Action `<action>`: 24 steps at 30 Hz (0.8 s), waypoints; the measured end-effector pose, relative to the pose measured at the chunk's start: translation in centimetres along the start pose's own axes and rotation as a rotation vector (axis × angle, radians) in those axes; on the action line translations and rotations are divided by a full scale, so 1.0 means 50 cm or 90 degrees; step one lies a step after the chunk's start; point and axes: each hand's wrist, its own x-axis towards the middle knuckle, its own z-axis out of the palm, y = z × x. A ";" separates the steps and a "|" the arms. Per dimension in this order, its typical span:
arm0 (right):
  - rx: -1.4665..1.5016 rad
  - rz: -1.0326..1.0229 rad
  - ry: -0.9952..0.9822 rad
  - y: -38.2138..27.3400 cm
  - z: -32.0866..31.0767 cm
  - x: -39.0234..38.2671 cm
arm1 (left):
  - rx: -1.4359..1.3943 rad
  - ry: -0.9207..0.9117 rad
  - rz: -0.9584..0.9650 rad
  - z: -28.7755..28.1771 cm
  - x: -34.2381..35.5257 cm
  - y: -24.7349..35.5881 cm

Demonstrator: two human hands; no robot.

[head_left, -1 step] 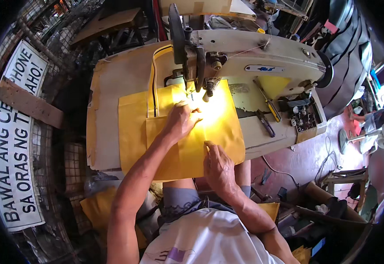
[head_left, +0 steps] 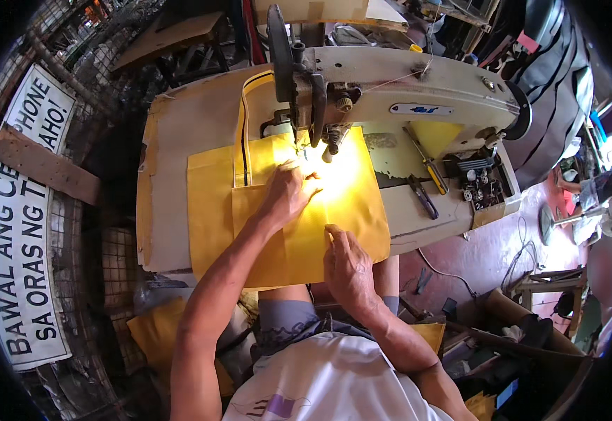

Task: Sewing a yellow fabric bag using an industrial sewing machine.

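Glare washes out part of the flat yellow sheet material (head_left: 214, 242) under the pale metal sewing machine (head_left: 404, 81); the bare left hand (head_left: 287, 194) hides another part. At left, a brown wooden board (head_left: 46, 165) covers part of a long white sign (head_left: 22, 263). The near edge crops the white printed shirt (head_left: 334, 372).

a loose white shirt (head_left: 327, 379) carries a purple printed patch (head_left: 280, 405) with dark marks beside it. the grey shorts (head_left: 288, 316) bear a dark, wavy pattern. both the left hand (head_left: 286, 189) and right hand (head_left: 351, 274) are ungloved, and the 2 forearms (head_left: 223, 274) are sleeveless.
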 end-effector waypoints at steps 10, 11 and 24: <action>-0.196 -0.106 -0.096 -0.005 -0.037 0.087 | -0.009 0.080 0.072 0.001 -0.009 -0.001; -0.160 -0.099 -0.114 0.005 -0.031 0.109 | -0.095 0.036 -0.048 0.006 -0.013 -0.004; -0.090 -0.208 -0.003 0.050 0.013 0.144 | 0.249 0.183 -0.096 -0.117 -0.144 -0.046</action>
